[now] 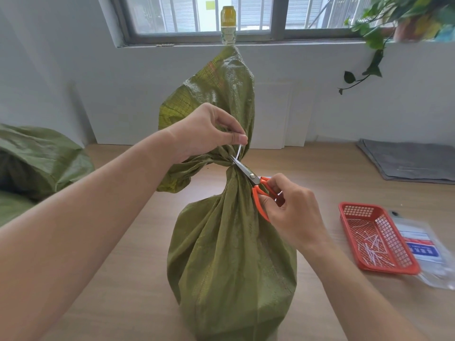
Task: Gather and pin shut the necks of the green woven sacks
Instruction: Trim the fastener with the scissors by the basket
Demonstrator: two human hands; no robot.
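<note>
Left hand [206, 134] pinches white tie [238, 150] cinching crinkled green sack [231, 254].

2 hands [209, 134] [295, 215], 2 green sacks [231, 254] [39, 158], 1 scissors [246, 171], 1 red basket [389, 269].

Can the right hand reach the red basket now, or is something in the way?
Probably yes: bare table lies between the right hand and the red basket, though it grips orange scissors.

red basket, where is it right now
Head view: the red basket sits on the table at right, between the green sack and a clear plastic packet.
</note>
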